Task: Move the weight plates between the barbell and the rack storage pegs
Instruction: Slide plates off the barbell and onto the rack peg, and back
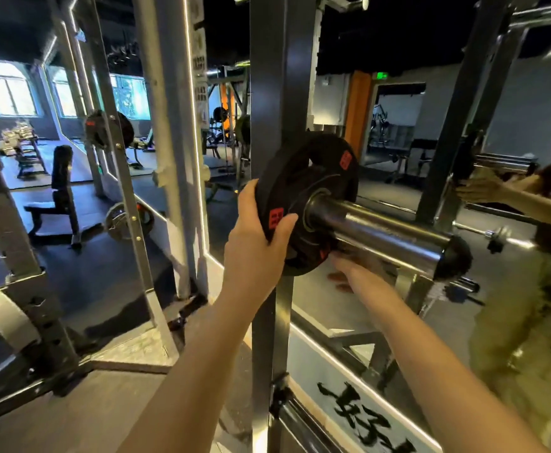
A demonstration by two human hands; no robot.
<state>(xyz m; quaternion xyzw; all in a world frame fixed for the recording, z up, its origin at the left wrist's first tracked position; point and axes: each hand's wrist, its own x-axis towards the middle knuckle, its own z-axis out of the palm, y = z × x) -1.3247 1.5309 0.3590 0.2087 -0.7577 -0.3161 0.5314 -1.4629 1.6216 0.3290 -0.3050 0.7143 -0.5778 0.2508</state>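
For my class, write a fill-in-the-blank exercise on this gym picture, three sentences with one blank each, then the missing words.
1. The black weight plate bears labels coloured ____.
2. The plate sits on a shiny metal sleeve that passes through its ____ hole.
3. The left hand grips the plate's rim, while the ____ hand reaches under the sleeve at the plate's lower edge.

Missing words: red; centre; right
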